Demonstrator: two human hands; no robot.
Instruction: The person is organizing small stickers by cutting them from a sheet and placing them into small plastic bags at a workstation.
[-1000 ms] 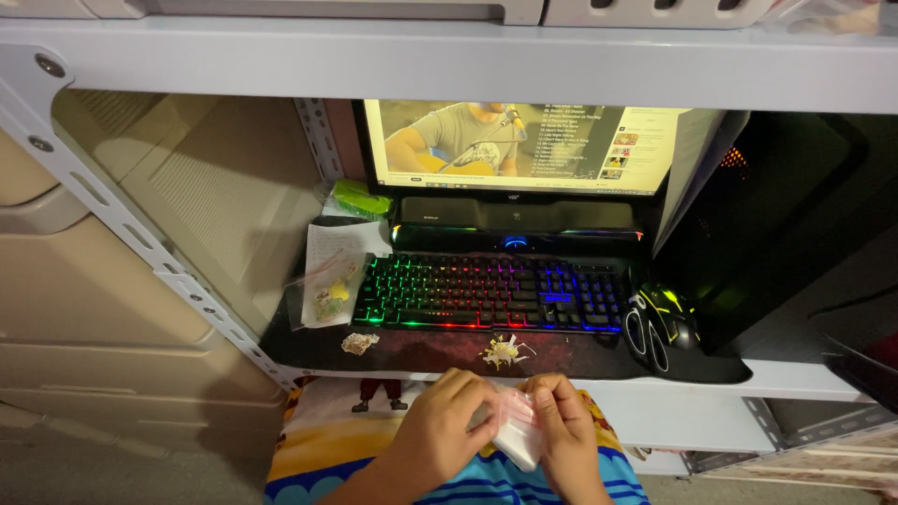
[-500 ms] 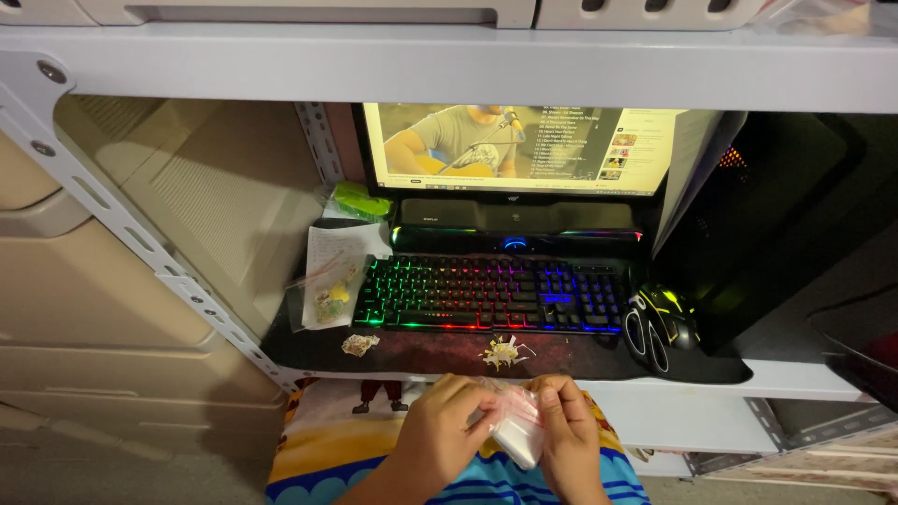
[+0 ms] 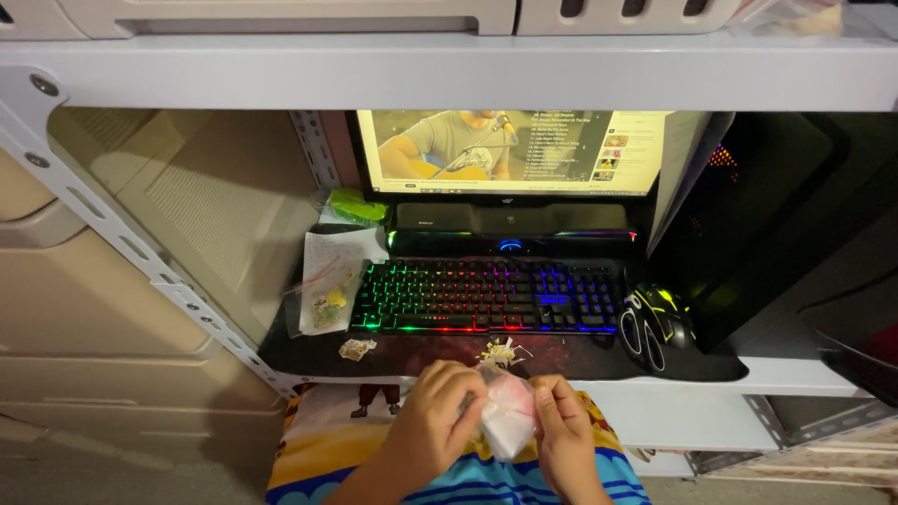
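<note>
My left hand point(image 3: 435, 416) and my right hand point(image 3: 564, 430) both grip a small clear plastic bag point(image 3: 508, 421) with something pinkish-white inside, held over my lap just in front of the desk edge. Behind my hands, a small pale spiky piece point(image 3: 500, 353) lies on the dark desk mat point(image 3: 412, 355). A crumpled scrap point(image 3: 356, 349) rests further left on the mat.
A rainbow-lit keyboard point(image 3: 486, 295) sits mid-desk, a black and yellow mouse point(image 3: 658, 323) to its right, a lit monitor point(image 3: 514, 150) behind. A clear bag with papers point(image 3: 327, 281) and a green item point(image 3: 357, 207) lie at left. A dark computer case point(image 3: 776, 215) stands at right. A white shelf point(image 3: 449, 65) spans overhead.
My hands stay over my lap on the bag; the fingers have shifted slightly, and the bag now stands more upright between them.
</note>
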